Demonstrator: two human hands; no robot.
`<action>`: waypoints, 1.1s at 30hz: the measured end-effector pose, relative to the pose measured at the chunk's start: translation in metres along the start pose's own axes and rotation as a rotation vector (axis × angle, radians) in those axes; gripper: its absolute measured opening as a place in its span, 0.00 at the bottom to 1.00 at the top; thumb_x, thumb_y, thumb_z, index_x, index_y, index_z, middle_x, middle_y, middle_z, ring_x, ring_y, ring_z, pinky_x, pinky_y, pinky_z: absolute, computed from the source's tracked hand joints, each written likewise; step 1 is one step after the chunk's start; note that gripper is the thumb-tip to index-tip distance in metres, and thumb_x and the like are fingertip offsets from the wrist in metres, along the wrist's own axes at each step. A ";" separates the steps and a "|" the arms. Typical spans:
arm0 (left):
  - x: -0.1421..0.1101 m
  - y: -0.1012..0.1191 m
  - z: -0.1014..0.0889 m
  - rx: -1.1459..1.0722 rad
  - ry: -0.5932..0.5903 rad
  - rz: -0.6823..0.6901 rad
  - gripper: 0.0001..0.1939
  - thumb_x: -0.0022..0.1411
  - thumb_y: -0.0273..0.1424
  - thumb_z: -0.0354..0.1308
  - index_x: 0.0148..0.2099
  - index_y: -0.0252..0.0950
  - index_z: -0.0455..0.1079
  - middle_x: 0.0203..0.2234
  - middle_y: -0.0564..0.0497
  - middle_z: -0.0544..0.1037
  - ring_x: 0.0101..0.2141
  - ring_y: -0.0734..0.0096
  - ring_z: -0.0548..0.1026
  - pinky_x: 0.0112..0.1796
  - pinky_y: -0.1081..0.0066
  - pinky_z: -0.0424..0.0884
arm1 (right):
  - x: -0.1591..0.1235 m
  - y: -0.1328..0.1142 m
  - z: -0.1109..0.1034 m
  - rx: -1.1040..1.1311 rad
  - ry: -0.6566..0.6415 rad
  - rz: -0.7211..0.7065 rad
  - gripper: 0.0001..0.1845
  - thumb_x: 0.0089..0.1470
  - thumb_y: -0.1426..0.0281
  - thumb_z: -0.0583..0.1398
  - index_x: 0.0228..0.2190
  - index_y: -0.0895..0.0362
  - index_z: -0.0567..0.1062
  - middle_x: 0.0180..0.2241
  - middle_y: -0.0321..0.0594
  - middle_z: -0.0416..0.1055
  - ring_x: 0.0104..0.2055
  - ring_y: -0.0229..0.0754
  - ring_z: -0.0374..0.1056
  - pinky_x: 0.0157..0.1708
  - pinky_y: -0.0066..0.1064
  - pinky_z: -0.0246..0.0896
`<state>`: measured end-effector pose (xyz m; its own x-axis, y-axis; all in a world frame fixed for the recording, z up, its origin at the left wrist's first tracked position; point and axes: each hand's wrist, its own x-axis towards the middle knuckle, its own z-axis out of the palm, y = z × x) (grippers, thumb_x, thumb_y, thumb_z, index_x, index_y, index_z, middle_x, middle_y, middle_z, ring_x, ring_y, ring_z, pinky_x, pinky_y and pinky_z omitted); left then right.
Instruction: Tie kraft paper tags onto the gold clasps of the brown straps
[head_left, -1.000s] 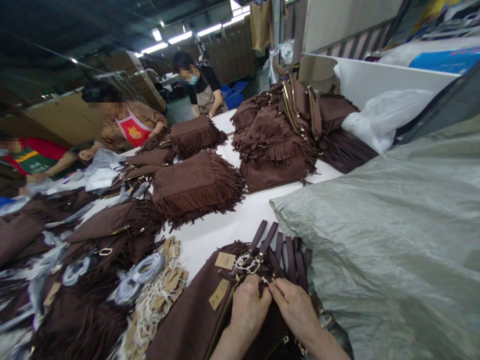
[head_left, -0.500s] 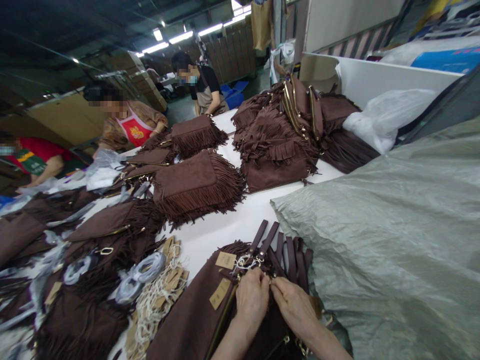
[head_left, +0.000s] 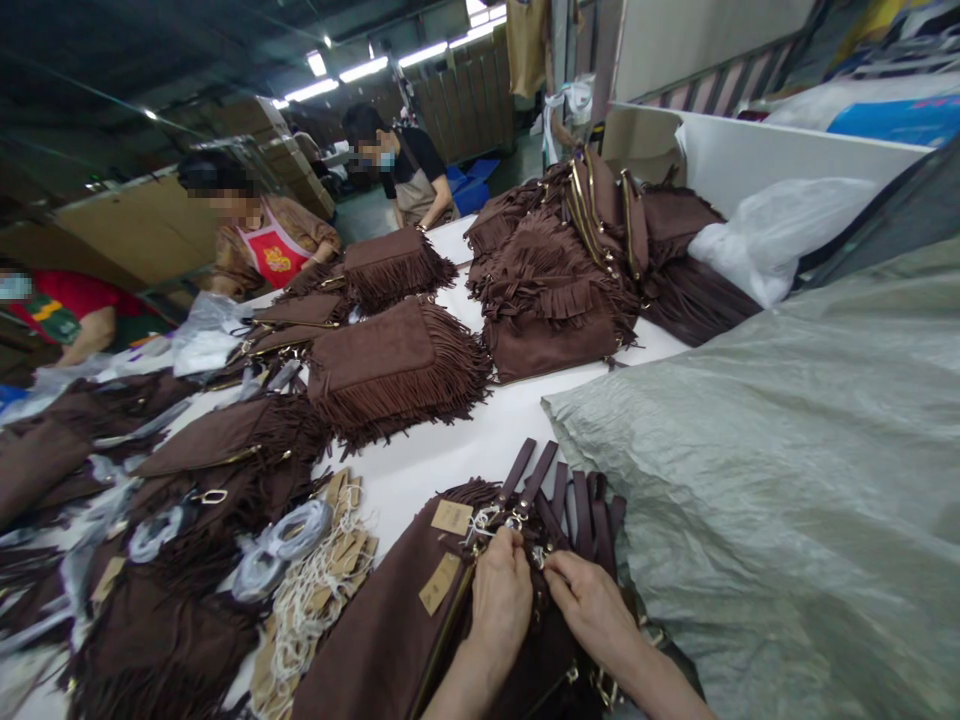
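A brown suede fringed bag [head_left: 375, 640] lies at the near edge of the white table [head_left: 450, 450], with tan paper tags [head_left: 451, 517] tied on by white string. My left hand [head_left: 501, 600] and my right hand [head_left: 592, 605] rest on the bag's top, fingers pinched together at the metal hardware and string by the bunch of brown straps [head_left: 570, 495]. What exactly the fingertips grip is too small to name. Both hands almost touch each other.
A heap of loose tags with white strings [head_left: 315, 590] and plastic-wrapped coils [head_left: 281, 545] lie to the left. More fringed bags [head_left: 397, 370] cover the table, with a tall pile [head_left: 570, 270] behind. A grey-green woven sack [head_left: 780, 480] fills the right. Three people work across the table.
Both hands have crept slightly forward and up along the bag toward the hardware. The person at far left has shifted a little.
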<state>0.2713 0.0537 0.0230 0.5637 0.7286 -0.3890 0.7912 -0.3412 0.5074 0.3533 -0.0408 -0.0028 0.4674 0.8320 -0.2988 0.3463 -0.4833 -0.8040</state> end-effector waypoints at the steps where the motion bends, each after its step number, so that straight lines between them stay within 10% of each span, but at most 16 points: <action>1: -0.001 0.001 -0.001 0.065 -0.028 0.047 0.18 0.58 0.23 0.40 0.47 0.35 0.64 0.35 0.47 0.73 0.36 0.70 0.72 0.37 0.73 0.65 | 0.000 0.000 0.001 -0.002 0.009 0.009 0.14 0.53 0.69 0.47 0.27 0.54 0.71 0.27 0.36 0.71 0.31 0.39 0.66 0.32 0.28 0.57; 7: -0.005 0.001 -0.001 0.341 -0.156 0.175 0.23 0.60 0.25 0.39 0.54 0.50 0.58 0.38 0.49 0.70 0.31 0.68 0.74 0.30 0.73 0.65 | 0.001 -0.002 0.003 0.001 0.011 0.033 0.15 0.52 0.69 0.45 0.25 0.54 0.70 0.27 0.38 0.70 0.30 0.40 0.66 0.31 0.28 0.57; 14: -0.004 -0.006 0.005 0.228 -0.030 0.214 0.13 0.61 0.26 0.41 0.35 0.39 0.67 0.30 0.51 0.73 0.32 0.69 0.73 0.32 0.74 0.64 | 0.002 -0.003 0.004 0.011 0.026 0.040 0.14 0.52 0.69 0.45 0.24 0.55 0.68 0.25 0.39 0.70 0.30 0.41 0.66 0.30 0.29 0.57; 24: -0.004 -0.022 0.022 -0.054 0.250 0.211 0.11 0.59 0.26 0.37 0.32 0.36 0.59 0.21 0.49 0.70 0.22 0.68 0.70 0.25 0.71 0.63 | 0.000 -0.001 -0.003 0.054 0.102 -0.029 0.13 0.53 0.69 0.47 0.33 0.54 0.71 0.34 0.40 0.70 0.37 0.41 0.66 0.39 0.32 0.59; 33: -0.003 -0.017 0.017 -0.167 0.242 0.186 0.09 0.58 0.28 0.37 0.31 0.37 0.57 0.21 0.48 0.71 0.22 0.67 0.70 0.25 0.71 0.62 | 0.007 -0.010 -0.001 0.019 0.052 -0.089 0.12 0.54 0.71 0.47 0.30 0.55 0.70 0.32 0.40 0.68 0.35 0.40 0.66 0.37 0.31 0.59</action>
<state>0.2600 0.0471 0.0030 0.6062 0.7897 -0.0948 0.6192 -0.3938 0.6793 0.3536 -0.0299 0.0037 0.4772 0.8560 -0.1990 0.3729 -0.4023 -0.8361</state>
